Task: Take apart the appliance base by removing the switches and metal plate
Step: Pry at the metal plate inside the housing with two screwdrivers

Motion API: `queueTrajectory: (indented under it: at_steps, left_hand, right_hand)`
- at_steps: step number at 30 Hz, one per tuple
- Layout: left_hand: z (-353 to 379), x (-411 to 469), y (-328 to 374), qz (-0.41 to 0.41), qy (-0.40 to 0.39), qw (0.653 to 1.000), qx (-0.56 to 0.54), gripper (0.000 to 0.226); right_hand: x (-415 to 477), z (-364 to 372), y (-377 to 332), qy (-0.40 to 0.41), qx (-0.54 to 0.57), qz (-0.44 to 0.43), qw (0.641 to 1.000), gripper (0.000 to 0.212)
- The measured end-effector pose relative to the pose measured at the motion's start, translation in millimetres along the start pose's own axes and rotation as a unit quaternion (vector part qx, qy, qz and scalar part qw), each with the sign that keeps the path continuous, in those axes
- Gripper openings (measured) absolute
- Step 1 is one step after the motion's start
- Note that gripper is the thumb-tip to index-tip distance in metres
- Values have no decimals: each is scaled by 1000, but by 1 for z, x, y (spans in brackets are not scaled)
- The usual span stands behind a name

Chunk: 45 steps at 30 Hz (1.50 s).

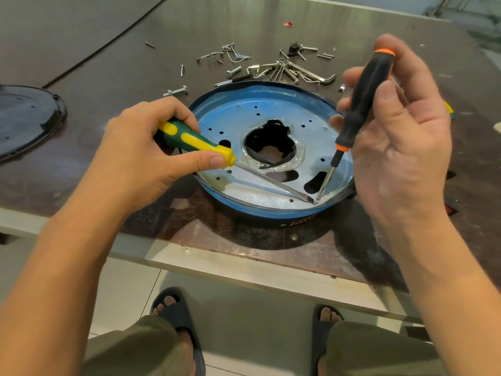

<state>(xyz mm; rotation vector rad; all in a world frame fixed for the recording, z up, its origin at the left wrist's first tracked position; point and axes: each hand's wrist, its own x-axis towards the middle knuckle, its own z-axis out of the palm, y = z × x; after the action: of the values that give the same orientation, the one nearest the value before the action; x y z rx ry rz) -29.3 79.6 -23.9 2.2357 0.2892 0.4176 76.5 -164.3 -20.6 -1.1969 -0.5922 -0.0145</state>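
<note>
Head view is showing the appliance base [244,210] sitting near the front edge of the table [108,63]. The left hand [141,147] is gripping a green-and-yellow screwdriver [189,141]. The right hand [401,147] is holding a black-and-orange screwdriver [363,96] lightly in its fingertips. Both tips are meeting at the near rim of the metal plate [271,112]. The plate is presenting as thin, stiff, perforated sheet, glossy blue under film. It is probably handling light, with sharp edges. Lifting at the pried rim or the central cut-out is looking advisable.
</note>
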Motion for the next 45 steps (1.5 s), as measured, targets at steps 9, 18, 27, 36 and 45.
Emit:
queueTrajectory:
  at_steps: [9,18,27,36,45]
  left_hand:
    - [0,0,-1,3,3,1000,3,54]
    - [0,0,-1,2,2,1000,-6,55]
    - [0,-1,2,-3,2,1000,-1,57]
    - [0,-1,3,-7,1,1000,-1,57]
    - [0,-1,2,1,3,1000,3,57]
  right_hand:
    - [0,5,-1,20,-8,-17,1000,27]
    - [-1,5,-2,26,12,-14,999,23]
    - [-1,1,1,4,11,-21,1000,32]
    - [-2,2,1,-1,1,-28,1000,35]
    - [0,3,2,7,-2,-25,1000,38]
